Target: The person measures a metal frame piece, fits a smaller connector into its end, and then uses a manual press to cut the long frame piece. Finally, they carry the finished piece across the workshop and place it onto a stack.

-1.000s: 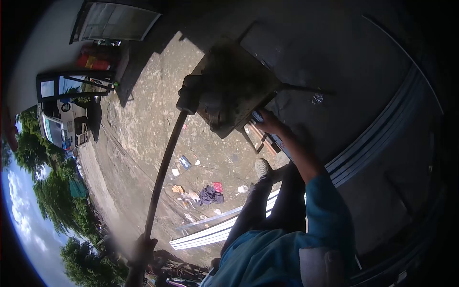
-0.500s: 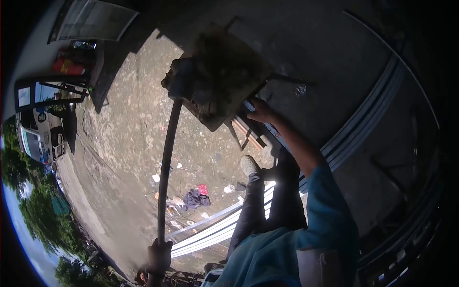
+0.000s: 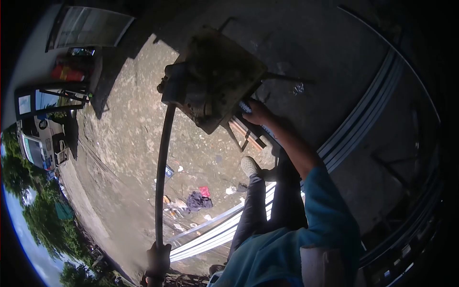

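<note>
A small metal stand with splayed legs carries a dark, blocky device on its left edge. From this device a long dark bar runs down toward me, curved in the wide view. My left hand is closed around the bar's near end. At the stand's right corner, my right hand is closed on a long blue-and-white strip with printed markings. Part of the strip is hidden by my hand and forearm, and its far end disappears beneath the stand.
Long pale metal profiles lie on the ground across my legs, continuing right into shadow. Reddish-brown lengths lie by a stand leg. A dark cloth and scattered litter lie on sunlit concrete. A vehicle stands at left.
The bar and the device have shifted slightly left in view, and the stand sits a little lower. Both hands keep their holds. A blue item shows beside the bar now.
</note>
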`<state>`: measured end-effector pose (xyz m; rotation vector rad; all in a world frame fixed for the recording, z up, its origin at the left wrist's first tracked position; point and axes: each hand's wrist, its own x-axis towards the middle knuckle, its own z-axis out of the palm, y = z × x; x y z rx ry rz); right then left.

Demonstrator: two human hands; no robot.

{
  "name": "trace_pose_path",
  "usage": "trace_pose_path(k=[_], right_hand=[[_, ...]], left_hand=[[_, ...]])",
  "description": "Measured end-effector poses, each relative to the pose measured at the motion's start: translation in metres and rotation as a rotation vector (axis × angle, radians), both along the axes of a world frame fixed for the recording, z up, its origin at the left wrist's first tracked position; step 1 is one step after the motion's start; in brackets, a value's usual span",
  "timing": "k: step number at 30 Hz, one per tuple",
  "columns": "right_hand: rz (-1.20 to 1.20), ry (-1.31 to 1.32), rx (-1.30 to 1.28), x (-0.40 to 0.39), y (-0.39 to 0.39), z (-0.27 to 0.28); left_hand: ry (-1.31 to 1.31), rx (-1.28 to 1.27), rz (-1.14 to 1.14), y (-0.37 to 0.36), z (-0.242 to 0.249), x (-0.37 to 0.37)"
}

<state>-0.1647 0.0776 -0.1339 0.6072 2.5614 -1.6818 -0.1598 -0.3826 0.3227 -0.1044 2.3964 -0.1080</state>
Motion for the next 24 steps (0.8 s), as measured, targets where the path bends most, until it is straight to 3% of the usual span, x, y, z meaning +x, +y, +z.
trace_pose_path(k=[10, 16, 24], right_hand=[[-0.059, 0.095, 0.083, -0.007, -0.008, -0.007], [-0.055, -0.072, 0.089, -0.012, -0.011, -0.011], [-0.068, -0.015, 0.092, -0.012, -0.012, -0.016]], left_hand=[[0.024, 0.012, 0.035, -0.003, 0.001, 0.001], [0.056, 0.051, 0.065, 0.006, 0.001, 0.004], [0.049, 0.0, 0.041, 0.016, 0.015, 0.0]])
